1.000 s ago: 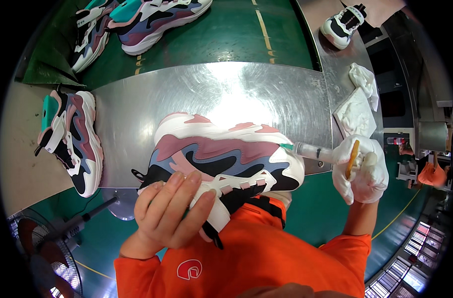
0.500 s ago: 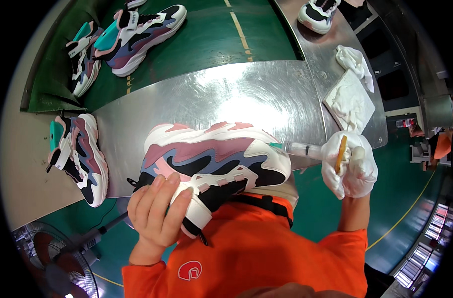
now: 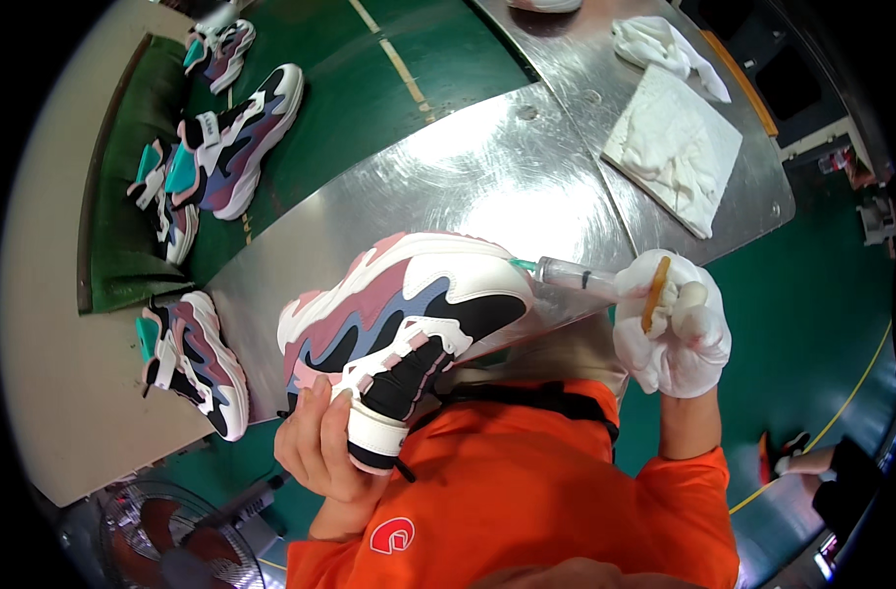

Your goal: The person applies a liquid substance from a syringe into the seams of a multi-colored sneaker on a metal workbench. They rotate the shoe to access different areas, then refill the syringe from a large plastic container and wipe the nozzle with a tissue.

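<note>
A sneaker in white, pink, mauve, blue and black lies tipped on its side, with its sole turned away from me and its toe pointing right. My left hand is closed around its ankle part by the white strap. In a white glove, my right hand grips a clear syringe. The syringe's green tip meets the toe end along the seam between sole and upper. A yellow-brown strip sticks up between the gloved fingers; I cannot tell what it is.
A shiny metal table lies beyond the shoe. Another sneaker stands on the left, and several more rest on a green conveyor belt. A white pad and crumpled cloth sit back right. A fan is lower left.
The shoe has turned so its toe points more upward and its laces show more. The syringe tip stays at the toe, still in my right hand. The whole view has swung round.
</note>
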A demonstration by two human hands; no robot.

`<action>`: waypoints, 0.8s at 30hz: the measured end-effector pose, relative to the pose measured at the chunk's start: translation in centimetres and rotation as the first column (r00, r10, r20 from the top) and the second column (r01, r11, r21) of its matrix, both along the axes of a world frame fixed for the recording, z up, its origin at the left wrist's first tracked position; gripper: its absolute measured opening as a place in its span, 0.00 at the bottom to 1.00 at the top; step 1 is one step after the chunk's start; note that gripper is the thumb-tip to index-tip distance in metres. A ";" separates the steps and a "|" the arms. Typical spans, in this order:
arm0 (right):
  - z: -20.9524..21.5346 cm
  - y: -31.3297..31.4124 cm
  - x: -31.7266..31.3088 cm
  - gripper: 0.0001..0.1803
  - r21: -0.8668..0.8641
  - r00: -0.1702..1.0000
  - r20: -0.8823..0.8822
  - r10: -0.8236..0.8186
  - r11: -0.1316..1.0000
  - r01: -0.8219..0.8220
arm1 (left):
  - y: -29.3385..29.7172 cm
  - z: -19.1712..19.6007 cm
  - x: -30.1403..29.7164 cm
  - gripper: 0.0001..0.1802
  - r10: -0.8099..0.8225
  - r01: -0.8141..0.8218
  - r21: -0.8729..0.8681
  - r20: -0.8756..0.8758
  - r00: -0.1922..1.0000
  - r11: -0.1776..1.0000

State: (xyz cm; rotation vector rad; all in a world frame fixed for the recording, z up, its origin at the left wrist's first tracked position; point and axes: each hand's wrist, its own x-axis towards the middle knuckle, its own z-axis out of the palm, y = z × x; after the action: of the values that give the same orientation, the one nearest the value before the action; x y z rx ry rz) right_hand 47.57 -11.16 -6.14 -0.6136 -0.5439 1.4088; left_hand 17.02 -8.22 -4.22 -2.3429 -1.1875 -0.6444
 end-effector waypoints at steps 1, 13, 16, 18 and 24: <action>-0.2 -0.2 -0.2 0.32 -0.002 0.998 -0.057 -0.018 1.000 0.018 | 0.0 0.0 0.2 0.18 0.004 -0.004 0.000 0.010 1.000 1.000; 0.3 -2.9 -1.9 0.27 -0.147 0.982 -0.098 -0.159 0.979 0.144 | 0.2 0.1 0.6 0.25 -0.038 0.038 0.004 0.000 0.999 0.999; 1.1 -2.9 -2.5 0.27 -0.144 0.977 -0.054 -0.205 0.970 0.196 | 0.3 0.2 0.7 0.23 -0.047 0.046 0.019 0.015 0.999 0.999; 1.8 -3.0 -2.9 0.27 -0.159 0.973 -0.032 -0.227 0.963 0.219 | 0.4 0.3 0.6 0.22 -0.051 0.051 0.007 0.008 0.999 0.999; 3.9 -3.7 -4.2 0.27 -0.278 0.963 0.199 -0.181 0.932 0.232 | 1.0 1.3 0.7 0.21 -0.047 0.048 -0.061 0.023 0.999 0.997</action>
State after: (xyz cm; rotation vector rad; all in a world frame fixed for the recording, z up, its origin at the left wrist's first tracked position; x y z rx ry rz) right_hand 43.40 -14.81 -2.28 -1.0146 -0.3883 1.2520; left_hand 17.73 -7.18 -2.91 -2.4282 -1.1802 -0.6600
